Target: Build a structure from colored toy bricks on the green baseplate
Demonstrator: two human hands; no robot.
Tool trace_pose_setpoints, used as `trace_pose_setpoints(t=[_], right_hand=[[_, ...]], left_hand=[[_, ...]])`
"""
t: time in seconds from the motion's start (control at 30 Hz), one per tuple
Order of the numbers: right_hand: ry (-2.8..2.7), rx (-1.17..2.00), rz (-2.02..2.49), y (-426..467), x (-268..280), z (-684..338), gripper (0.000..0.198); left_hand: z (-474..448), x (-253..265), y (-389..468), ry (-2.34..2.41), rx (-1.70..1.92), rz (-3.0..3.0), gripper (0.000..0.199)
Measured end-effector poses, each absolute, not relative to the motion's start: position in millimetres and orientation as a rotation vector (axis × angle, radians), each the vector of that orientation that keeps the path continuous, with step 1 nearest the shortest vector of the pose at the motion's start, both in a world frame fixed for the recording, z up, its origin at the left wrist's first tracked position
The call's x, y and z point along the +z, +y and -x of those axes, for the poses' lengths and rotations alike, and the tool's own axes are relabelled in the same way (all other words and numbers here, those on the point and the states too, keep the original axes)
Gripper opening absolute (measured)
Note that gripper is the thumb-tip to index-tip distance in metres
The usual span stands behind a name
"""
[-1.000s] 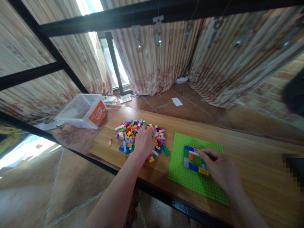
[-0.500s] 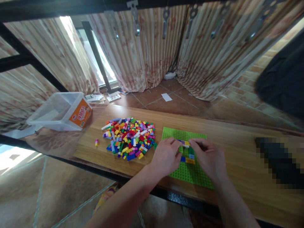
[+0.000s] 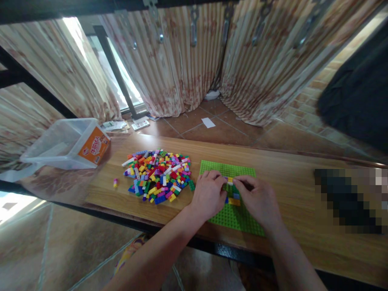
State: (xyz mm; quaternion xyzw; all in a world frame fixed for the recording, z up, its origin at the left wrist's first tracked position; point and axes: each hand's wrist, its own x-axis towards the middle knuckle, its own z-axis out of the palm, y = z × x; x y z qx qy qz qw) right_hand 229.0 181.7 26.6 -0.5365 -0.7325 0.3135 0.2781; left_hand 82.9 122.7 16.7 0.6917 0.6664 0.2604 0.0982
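A green studded baseplate (image 3: 224,221) lies on the table, with a small structure of toy bricks built on its middle. My left hand (image 3: 209,195) reaches over the plate's left part, its fingers closed at the left end of the structure's far row. From the other side, my right hand (image 3: 260,201) pinches at the same row, where a white toy brick (image 3: 229,183) and yellow studs show between the hands. Nearer to me, an orange-yellow brick (image 3: 234,201) sits on the plate beside a blue one. My fingers hide part of the structure.
Left of the plate is a heap of mixed toy bricks (image 3: 160,178); a pink-and-yellow piece (image 3: 115,182) lies apart. A clear plastic bin (image 3: 62,155) with an orange label stands at the far left. A pixelated dark object (image 3: 348,202) is on the right of the table (image 3: 291,194).
The view has turned slightly right, so everything sits further left in the picture. Both hands stay at the far row of bricks with nearly the same hold.
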Motion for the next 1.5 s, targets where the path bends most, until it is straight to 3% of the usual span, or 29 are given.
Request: trace_pose_setpoints(t=[0.53,1.07,1.5], right_hand=[[-2.382,0.584,1.434,177.7,16.1,-228.1,0.025],[-2.012,0.558,1.602,181.5,13.5,-225.5,0.031],[-2.053,0.630,1.596,183.9,3.3,-222.7,0.034]], left_hand=[[-79.0,14.1,122.2,1.902,0.875,-1.996,0.025],[-81.1,16.9,126.5,2.059,1.014,-1.639,0.024],[-84.9,13.5,129.2,2.075,0.987,-1.472,0.025]])
